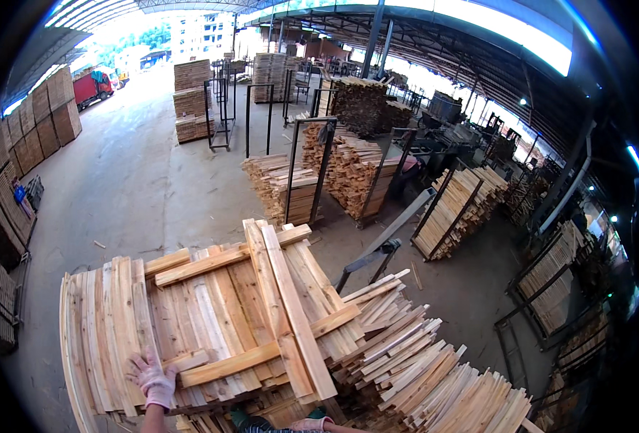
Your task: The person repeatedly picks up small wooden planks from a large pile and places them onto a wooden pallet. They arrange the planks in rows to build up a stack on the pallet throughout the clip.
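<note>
My left hand (pixel 153 380), in a pale pink glove, lies with fingers spread on the near left part of a wide stack of wooden boards (pixel 106 325). Its fingers are beside the end of a short crosswise wood strip (pixel 189 359). A longer crosswise strip (pixel 233 364) runs to the right across the boards, and another strip (pixel 204 267) lies farther back. Two long boards (pixel 298 310) rest side by side over both strips. At the lower edge, close to my body, my right hand (pixel 311 423) shows only in part, also gloved; its fingers cannot be made out.
A pile of loose narrow strips (pixel 435 368) adjoins the stack on the right. Beyond it stand a black metal frame (pixel 370 260) and racks of stacked wood (pixel 453 213). Tall lumber stacks (pixel 49 115) line the left side. A red truck (pixel 92 88) is parked far left.
</note>
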`<state>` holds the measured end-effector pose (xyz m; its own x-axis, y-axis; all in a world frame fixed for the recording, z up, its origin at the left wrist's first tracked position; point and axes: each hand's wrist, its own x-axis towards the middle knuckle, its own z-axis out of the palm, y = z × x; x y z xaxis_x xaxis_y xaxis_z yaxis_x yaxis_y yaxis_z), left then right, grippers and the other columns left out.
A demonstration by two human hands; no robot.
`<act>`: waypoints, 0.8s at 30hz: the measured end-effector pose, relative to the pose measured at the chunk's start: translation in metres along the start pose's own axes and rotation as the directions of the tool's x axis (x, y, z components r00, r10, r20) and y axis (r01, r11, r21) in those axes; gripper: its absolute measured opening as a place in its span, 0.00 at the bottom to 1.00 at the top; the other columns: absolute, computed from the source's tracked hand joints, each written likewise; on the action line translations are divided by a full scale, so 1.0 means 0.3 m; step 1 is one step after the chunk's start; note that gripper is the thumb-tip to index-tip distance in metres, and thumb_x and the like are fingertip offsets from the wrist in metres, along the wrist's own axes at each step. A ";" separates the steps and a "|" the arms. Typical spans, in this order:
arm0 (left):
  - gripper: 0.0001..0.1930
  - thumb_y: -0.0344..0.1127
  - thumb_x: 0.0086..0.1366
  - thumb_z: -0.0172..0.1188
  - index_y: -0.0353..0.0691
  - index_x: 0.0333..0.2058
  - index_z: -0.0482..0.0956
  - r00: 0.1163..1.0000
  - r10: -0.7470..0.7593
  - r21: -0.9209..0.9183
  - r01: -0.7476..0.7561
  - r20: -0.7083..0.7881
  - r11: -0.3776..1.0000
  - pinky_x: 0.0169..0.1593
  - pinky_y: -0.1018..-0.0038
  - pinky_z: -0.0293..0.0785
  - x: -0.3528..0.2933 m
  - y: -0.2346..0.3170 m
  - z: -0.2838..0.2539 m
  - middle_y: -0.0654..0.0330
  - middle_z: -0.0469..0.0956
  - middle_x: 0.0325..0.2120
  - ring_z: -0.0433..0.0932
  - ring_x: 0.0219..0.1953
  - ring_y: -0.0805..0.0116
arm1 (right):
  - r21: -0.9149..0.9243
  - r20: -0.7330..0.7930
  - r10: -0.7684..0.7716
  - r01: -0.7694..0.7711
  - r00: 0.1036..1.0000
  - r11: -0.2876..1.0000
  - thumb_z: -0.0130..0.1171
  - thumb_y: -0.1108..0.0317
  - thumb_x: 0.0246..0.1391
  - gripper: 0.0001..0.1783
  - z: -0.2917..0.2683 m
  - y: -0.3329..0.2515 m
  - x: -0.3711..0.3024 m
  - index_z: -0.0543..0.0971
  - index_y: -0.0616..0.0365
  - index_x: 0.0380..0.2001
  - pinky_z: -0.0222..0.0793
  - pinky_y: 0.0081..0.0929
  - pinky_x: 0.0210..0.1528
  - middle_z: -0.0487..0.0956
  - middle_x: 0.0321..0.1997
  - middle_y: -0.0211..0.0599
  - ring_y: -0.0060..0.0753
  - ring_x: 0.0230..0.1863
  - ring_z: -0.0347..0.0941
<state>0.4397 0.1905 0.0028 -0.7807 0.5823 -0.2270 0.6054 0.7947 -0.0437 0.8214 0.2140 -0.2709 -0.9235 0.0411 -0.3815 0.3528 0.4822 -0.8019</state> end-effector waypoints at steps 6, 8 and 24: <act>0.45 0.56 0.59 0.59 0.52 0.70 0.47 0.999 -0.037 0.043 0.039 -0.036 0.998 0.66 0.32 0.41 0.023 0.011 0.046 0.42 0.44 0.70 0.44 0.72 0.38 | -0.003 -0.017 0.039 -0.040 0.999 0.999 0.41 0.60 0.66 0.25 -0.012 0.089 -0.161 0.67 0.52 0.65 0.60 0.34 0.67 0.67 0.67 0.47 0.43 0.65 0.66; 0.44 0.55 0.61 0.58 0.52 0.70 0.47 0.998 -0.031 0.035 0.032 -0.052 0.999 0.66 0.33 0.42 0.031 0.007 0.048 0.41 0.45 0.69 0.46 0.71 0.38 | -0.008 -0.015 0.039 -0.039 0.999 0.999 0.42 0.60 0.66 0.25 -0.002 0.111 -0.200 0.67 0.52 0.64 0.60 0.33 0.67 0.67 0.67 0.46 0.42 0.65 0.66; 0.42 0.57 0.61 0.55 0.52 0.70 0.49 0.994 0.099 -0.027 -0.101 -0.050 0.995 0.65 0.32 0.41 0.050 0.120 0.038 0.35 0.44 0.68 0.44 0.70 0.32 | -0.124 -0.176 -0.193 0.173 0.965 0.977 0.45 0.64 0.64 0.25 0.326 0.647 -0.188 0.68 0.55 0.63 0.60 0.30 0.68 0.69 0.65 0.44 0.36 0.67 0.63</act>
<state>0.4515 0.2259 -0.0133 -0.7233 0.6662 -0.1817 0.6767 0.7362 0.0055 0.9566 0.2197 -0.4499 -0.9861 0.1008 -0.1323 0.1663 0.5866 -0.7926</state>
